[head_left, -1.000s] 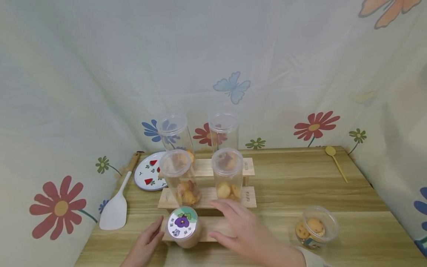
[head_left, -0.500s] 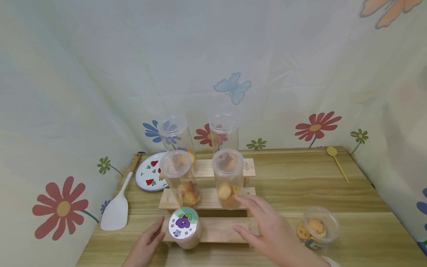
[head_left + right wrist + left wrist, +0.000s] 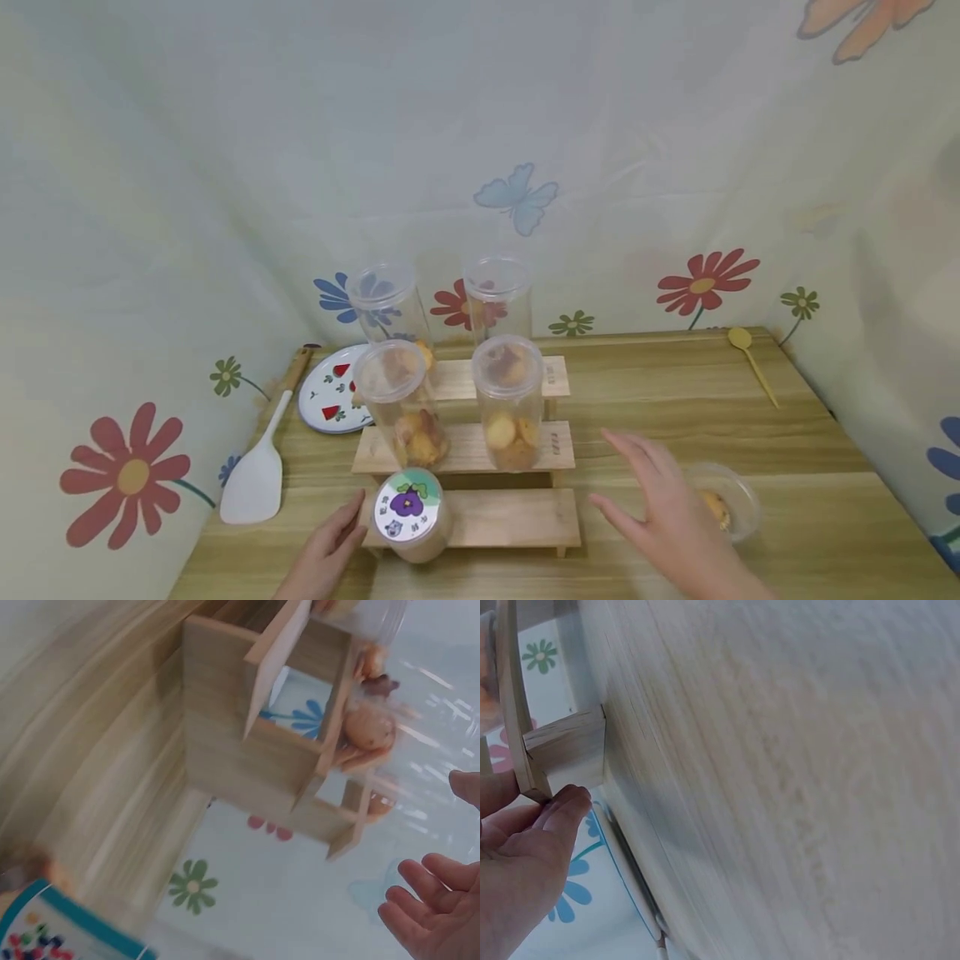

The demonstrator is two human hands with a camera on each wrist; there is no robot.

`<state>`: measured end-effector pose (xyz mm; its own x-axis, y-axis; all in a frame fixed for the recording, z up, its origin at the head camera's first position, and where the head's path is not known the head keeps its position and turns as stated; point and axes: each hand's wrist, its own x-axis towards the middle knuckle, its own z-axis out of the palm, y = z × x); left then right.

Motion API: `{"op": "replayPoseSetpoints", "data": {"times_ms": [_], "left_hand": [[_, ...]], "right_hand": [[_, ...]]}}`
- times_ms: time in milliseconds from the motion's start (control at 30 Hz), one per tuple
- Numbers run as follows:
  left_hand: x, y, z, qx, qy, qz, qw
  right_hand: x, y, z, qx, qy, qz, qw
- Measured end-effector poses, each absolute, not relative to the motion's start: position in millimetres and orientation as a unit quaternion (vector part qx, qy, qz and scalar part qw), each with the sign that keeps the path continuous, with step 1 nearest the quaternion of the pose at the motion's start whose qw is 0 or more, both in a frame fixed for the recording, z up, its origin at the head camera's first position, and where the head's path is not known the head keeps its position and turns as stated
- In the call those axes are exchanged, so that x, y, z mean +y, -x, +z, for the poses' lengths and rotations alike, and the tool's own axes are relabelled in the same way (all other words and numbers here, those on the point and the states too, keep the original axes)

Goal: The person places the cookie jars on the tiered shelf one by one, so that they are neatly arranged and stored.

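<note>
At the left end of the lowest step of a wooden three-step stand (image 3: 517, 521), my left hand (image 3: 322, 550) pinches the board's corner between thumb and fingers, as the left wrist view shows. Right beside it on that step is a jar with a purple-flower lid (image 3: 407, 506). My right hand (image 3: 667, 508) hangs in the air right of the stand, fingers spread and holding nothing. It partly covers a short clear jar of cookies (image 3: 731, 500) on the table; that jar's label (image 3: 60, 922) appears in the right wrist view.
Tall clear lidded jars stand on the upper steps, among them a front left jar (image 3: 397, 400) and a front right jar (image 3: 510, 400). At left lie a white spatula (image 3: 255, 483) and a watermelon-patterned plate (image 3: 318, 387). A yellow spoon (image 3: 752, 362) lies far right.
My right hand has moved right, from in front of the stand's front right jar to beside the short cookie jar. My left hand has stayed at the stand's left end.
</note>
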<state>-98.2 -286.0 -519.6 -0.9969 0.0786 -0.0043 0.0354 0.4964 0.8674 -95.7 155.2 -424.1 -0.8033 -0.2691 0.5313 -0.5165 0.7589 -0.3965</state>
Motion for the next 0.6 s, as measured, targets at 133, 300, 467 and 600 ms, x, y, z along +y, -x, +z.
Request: {"op": "replayPoseSetpoints", "data": {"times_ms": [133,300,467,600], "left_hand": [[-288.4,96.6,-518.1,0.869,-0.032,0.493,0.015],[-288.4,96.8,-516.1,0.868,-0.037,0.495,0.011],[-285.3,97.0,-515.3,0.870,-0.035,0.492,0.018],[-284.3,97.9,-516.7,0.868,-0.030,0.496,0.027]], "right_hand": [[170.4,97.9,-431.5,-0.921,-0.177,0.255,0.233],[195.2,100.0,-442.3,-0.931,-0.128,0.262,0.221],[219.5,99.0,-448.6,-0.940,-0.083,0.278,0.182],[232.8,97.1,-453.9,-0.954,-0.048,0.259,0.144]]}}
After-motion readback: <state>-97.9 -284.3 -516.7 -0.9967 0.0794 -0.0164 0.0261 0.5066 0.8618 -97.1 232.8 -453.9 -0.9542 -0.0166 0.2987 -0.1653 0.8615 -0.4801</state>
